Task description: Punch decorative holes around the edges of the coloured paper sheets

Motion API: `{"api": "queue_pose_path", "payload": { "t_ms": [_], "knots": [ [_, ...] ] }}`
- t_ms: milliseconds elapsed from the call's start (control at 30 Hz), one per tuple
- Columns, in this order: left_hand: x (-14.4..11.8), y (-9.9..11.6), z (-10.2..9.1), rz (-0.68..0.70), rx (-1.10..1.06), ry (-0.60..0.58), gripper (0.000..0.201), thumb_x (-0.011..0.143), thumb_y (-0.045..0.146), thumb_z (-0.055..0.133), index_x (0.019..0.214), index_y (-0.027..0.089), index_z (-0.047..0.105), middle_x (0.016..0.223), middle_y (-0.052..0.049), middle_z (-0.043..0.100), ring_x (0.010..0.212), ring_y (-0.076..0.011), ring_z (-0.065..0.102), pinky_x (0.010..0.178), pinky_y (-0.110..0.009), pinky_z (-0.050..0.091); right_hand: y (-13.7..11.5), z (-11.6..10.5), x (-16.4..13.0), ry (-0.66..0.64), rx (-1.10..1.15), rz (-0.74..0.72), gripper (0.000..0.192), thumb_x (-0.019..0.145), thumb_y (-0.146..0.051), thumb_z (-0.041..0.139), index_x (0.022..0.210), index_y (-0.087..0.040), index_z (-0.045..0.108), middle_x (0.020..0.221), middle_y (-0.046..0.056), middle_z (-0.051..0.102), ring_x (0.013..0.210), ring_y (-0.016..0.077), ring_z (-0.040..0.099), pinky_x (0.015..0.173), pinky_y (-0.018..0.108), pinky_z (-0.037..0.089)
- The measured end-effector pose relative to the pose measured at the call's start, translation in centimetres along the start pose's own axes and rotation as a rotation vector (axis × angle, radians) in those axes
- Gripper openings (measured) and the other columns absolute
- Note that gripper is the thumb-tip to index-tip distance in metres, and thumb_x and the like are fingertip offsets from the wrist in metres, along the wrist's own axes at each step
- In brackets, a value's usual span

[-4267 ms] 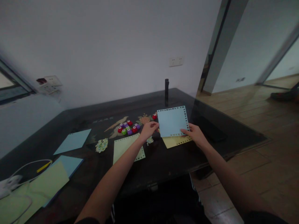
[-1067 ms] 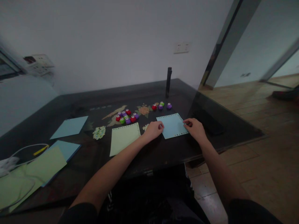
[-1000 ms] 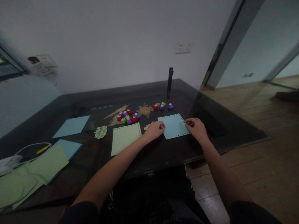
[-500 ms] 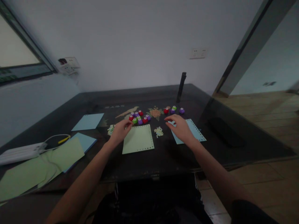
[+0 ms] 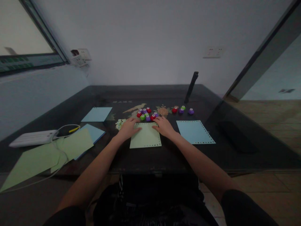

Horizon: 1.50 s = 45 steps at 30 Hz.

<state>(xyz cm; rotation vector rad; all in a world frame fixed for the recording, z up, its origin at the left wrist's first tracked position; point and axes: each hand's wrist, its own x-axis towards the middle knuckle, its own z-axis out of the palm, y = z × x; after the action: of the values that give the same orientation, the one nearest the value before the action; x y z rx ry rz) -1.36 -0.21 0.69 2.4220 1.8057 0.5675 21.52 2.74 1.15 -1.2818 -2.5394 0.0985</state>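
A pale green sheet with holes punched along its edges lies on the dark table before me. My left hand rests at its upper left corner, thumb over the paper and fingers stretched forward. At the upper right corner lies my right hand, also flat with the thumb spread away. Just beyond the fingertips sits a cluster of small red, green and purple pieces with white, eye-like tops. A heap of tiny paper bits shows beside my left hand. My right hand covers the spot of a second heap.
A blue sheet with punched edges lies at right, another blue sheet at left. More coloured pieces stand farther back. Green sheets, a white power strip and a cable are at left; a dark flat object is at right.
My right hand has moved left from the blue sheet to the green sheet's right corner. My left hand has opened and settled on the left corner. The view has shifted slightly.
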Motion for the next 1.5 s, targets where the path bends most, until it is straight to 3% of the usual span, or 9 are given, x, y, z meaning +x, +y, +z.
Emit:
{"api": "queue_pose_path", "payload": {
  "t_ms": [133, 300, 600, 800, 933, 1067, 1200, 1367, 1500],
  "knots": [
    [0.1, -0.6, 0.6, 0.007, 0.029, -0.040, 0.050, 0.077, 0.042, 0.060, 0.119, 0.016, 0.057, 0.111, -0.013, 0.057, 0.105, -0.0285, 0.052, 0.093, -0.041, 0.039, -0.3, 0.2, 0.1, -0.048, -0.043, 0.023, 0.044, 0.085, -0.033, 0.055, 0.124, -0.013, 0.054, 0.121, 0.014, 0.055, 0.111, 0.0288, 0.044, 0.090, 0.041, 0.040],
    [0.3, -1.0, 1.0, 0.046, 0.027, -0.039, 0.049, 0.077, 0.044, 0.059, 0.116, 0.013, 0.061, 0.107, -0.014, 0.056, 0.104, -0.0280, 0.052, 0.093, -0.039, 0.040, -0.5, 0.4, 0.1, -0.042, -0.049, 0.019, 0.045, 0.085, -0.030, 0.056, 0.127, -0.012, 0.052, 0.120, 0.016, 0.053, 0.112, 0.0284, 0.043, 0.090, 0.040, 0.039],
    [0.1, -0.4, 0.4, 0.029, 0.027, -0.016, 0.041, 0.075, 0.042, 0.060, 0.108, 0.017, 0.061, 0.104, -0.010, 0.057, 0.102, -0.0270, 0.052, 0.091, -0.040, 0.040, -0.4, 0.4, -0.2, 0.042, 0.023, 0.027, 0.034, 0.079, -0.027, 0.063, 0.111, -0.015, 0.060, 0.113, 0.013, 0.053, 0.108, 0.0256, 0.046, 0.089, 0.037, 0.040],
    [0.1, 0.0, 0.3, 0.036, 0.027, 0.023, 0.035, 0.072, 0.037, 0.065, 0.100, 0.018, 0.059, 0.103, -0.010, 0.058, 0.099, -0.0269, 0.052, 0.088, -0.039, 0.040, 0.0, 0.7, -0.3, 0.125, 0.142, 0.025, 0.029, 0.075, -0.015, 0.064, 0.103, -0.015, 0.059, 0.105, 0.010, 0.058, 0.104, 0.0231, 0.049, 0.088, 0.034, 0.041],
    [0.2, 0.1, 0.3, 0.029, -0.041, 0.031, 0.033, 0.070, 0.030, 0.066, 0.099, 0.018, 0.057, 0.099, -0.008, 0.061, 0.096, -0.0261, 0.054, 0.084, -0.037, 0.041, 0.6, 0.9, -0.1, 0.166, 0.306, 0.060, 0.028, 0.073, -0.010, 0.061, 0.100, -0.016, 0.059, 0.098, 0.007, 0.062, 0.092, 0.0195, 0.054, 0.082, 0.032, 0.042],
    [0.4, 0.0, -0.3, -0.097, -0.206, 0.064, 0.032, 0.069, 0.027, 0.065, 0.099, 0.019, 0.059, 0.093, -0.005, 0.064, 0.085, -0.0215, 0.058, 0.075, -0.033, 0.043, 1.3, 1.2, 0.2, 0.184, 0.509, 0.146, 0.026, 0.070, -0.009, 0.060, 0.095, -0.017, 0.062, 0.076, 0.001, 0.061, 0.070, 0.0149, 0.055, 0.069, 0.028, 0.043],
    [0.7, -0.4, -1.2, -0.219, -0.374, 0.112, 0.035, 0.065, 0.034, 0.068, 0.096, 0.017, 0.063, 0.084, -0.004, 0.065, 0.073, -0.0186, 0.058, 0.066, -0.030, 0.044, 1.8, 1.4, 0.6, 0.189, 0.837, 0.232, 0.025, 0.065, -0.015, 0.067, 0.089, -0.015, 0.061, 0.067, -0.001, 0.059, 0.064, 0.0134, 0.056, 0.064, 0.026, 0.044],
    [0.9, -0.6, -1.6, -0.349, -0.704, 0.145, 0.039, 0.059, 0.039, 0.071, 0.087, 0.013, 0.063, 0.080, -0.004, 0.066, 0.069, -0.0176, 0.059, 0.063, -0.028, 0.045, 1.5, 0.4, 0.3, -0.008, 1.183, 0.264, 0.024, 0.066, -0.021, 0.069, 0.089, -0.014, 0.063, 0.067, 0.001, 0.065, 0.061, 0.0138, 0.059, 0.059, 0.026, 0.047],
    [0.9, -0.8, -1.2, -0.409, -0.840, 0.248, 0.041, 0.056, 0.040, 0.075, 0.084, 0.014, 0.061, 0.078, -0.004, 0.065, 0.068, -0.0164, 0.060, 0.061, -0.027, 0.046, 1.2, -0.5, 0.0, -0.094, 1.255, 0.266, 0.015, 0.066, -0.018, 0.070, 0.080, -0.014, 0.067, 0.074, 0.005, 0.070, 0.065, 0.0155, 0.063, 0.061, 0.028, 0.050]
  ]
}}
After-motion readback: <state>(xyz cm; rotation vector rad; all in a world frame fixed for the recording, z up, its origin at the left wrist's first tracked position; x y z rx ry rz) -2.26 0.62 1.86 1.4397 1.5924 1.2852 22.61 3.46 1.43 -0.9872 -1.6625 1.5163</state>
